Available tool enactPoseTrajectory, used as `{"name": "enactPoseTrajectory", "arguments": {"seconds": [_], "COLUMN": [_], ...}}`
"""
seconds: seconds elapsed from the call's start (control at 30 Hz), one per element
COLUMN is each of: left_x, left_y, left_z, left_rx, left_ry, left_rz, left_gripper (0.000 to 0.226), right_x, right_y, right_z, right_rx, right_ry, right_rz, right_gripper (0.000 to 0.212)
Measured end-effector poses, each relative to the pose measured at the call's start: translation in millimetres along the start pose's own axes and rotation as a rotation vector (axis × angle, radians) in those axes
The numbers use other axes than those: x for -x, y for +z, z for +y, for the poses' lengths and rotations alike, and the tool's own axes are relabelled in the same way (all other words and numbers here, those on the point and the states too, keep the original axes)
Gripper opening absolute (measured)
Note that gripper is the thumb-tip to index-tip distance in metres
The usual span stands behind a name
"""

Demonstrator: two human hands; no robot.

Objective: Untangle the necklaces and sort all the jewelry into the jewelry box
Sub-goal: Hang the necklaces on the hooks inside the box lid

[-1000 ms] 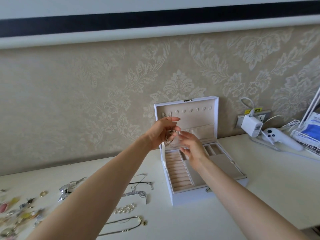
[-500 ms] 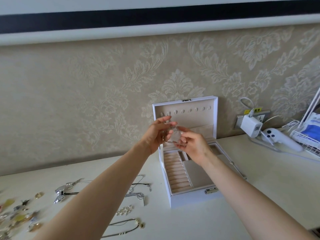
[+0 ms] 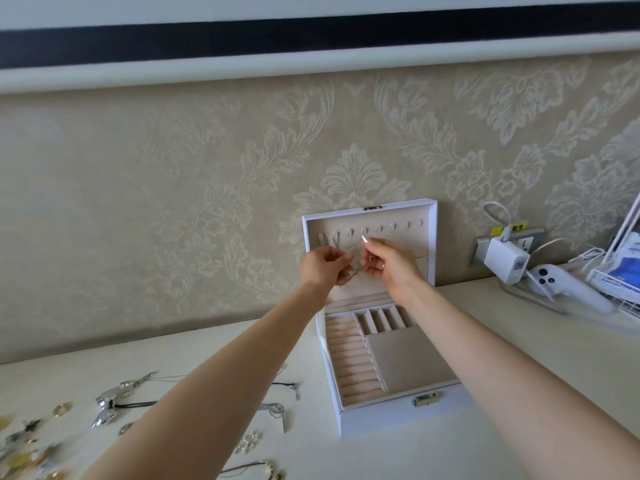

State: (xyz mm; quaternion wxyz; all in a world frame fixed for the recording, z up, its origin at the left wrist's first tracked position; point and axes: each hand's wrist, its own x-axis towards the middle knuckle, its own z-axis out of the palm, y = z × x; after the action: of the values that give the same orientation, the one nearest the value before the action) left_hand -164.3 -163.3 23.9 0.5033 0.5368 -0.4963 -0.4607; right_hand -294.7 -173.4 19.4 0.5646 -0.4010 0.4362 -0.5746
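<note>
Both left hand (image 3: pixel 323 269) and right hand (image 3: pixel 389 265) pinch a thin silver chain necklace (image 3: pixel 349 251) before the open white rectangular jewelry box's (image 3: pixel 381 422) lid (image 3: pixel 417 239); scattered metal jewelry (image 3: pixel 107 407) lies at its eight o'clock

A cream table (image 3: pixel 571 341) set against the wall carries an open white box (image 3: pixel 398 420) directly below the right hand (image 3: pixel 391 265). Below and to the left of the left hand (image 3: pixel 322 268) lie loose necklaces (image 3: pixel 277 408), a silver bow (image 3: pixel 110 403), a gold ring (image 3: pixel 63 408) and a pearl piece (image 3: pixel 249 441). Well to the right of the right hand rest a white controller (image 3: pixel 568 289) and a wire basket (image 3: pixel 616 282).
</note>
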Motion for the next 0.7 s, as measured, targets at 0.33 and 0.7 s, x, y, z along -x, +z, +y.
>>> {"name": "enactPoseTrajectory", "arguments": {"seconds": [0.33,0.7], "left_x": [-24,-19], "left_y": [29,37], "left_z": [10,1], "left_rx": [-0.182,-0.158], "left_ry": [0.02,-0.125], "left_rz": [0.5,0.547], "left_gripper": [0.015,0.018], "right_x": [-34,-45], "right_y": [26,22], "right_z": [-5,1], "right_rx": [0.11,0.231], "right_ry": [-0.208,-0.374], "right_rz": [0.236,0.416], "right_gripper": [0.013,0.027]}}
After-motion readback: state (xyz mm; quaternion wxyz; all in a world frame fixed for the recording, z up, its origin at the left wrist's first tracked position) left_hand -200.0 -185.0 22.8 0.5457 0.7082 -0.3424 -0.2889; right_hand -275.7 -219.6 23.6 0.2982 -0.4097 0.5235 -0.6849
